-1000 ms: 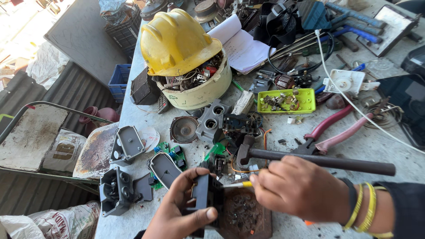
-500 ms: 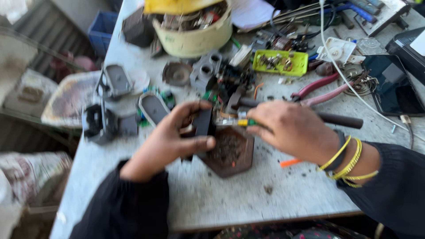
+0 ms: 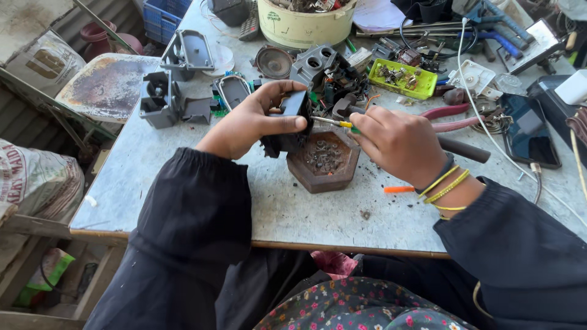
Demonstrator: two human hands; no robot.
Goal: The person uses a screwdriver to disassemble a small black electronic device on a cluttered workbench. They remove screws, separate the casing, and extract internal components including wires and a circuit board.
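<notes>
Since a moment ago the view has dropped toward the near edge of the grey worktable (image 3: 183, 177), and the left hand (image 3: 254, 122) has raised the small black plastic housing (image 3: 293, 119) off the brown hexagonal wooden tray of screws (image 3: 324, 162), fingers clamped round it. The right hand (image 3: 397, 143), fingers pinched on a yellow-and-green-handled screwdriver (image 3: 333, 122), now has its tip at the housing, so unscrewing looks underway
</notes>
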